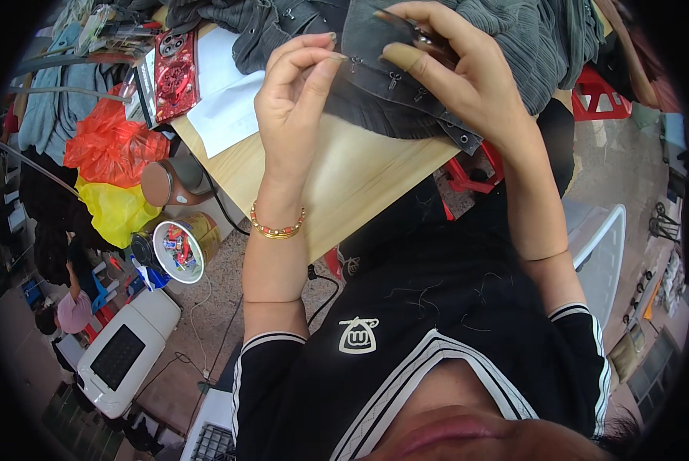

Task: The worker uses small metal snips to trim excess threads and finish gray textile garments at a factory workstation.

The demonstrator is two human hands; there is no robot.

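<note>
Our left hand [298, 92] is pinching, on what we cannot tell; our right hand [471, 84] is clasping a blurred dark tool [434, 44]. Slipping, it could be snagging the grey garment [375, 91] lying at twelve o'clock on the table [352, 165].

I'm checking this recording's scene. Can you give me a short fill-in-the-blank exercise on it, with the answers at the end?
1. The beaded bracelet is worn on the ____ wrist.
2. The right hand holds a dark object over fabric that is ____ in colour.
3. The phone beside the white paper has a ____ back.
4. The red plastic bag lies next to a ____ one.

Missing words: left; grey; red; yellow.
</note>
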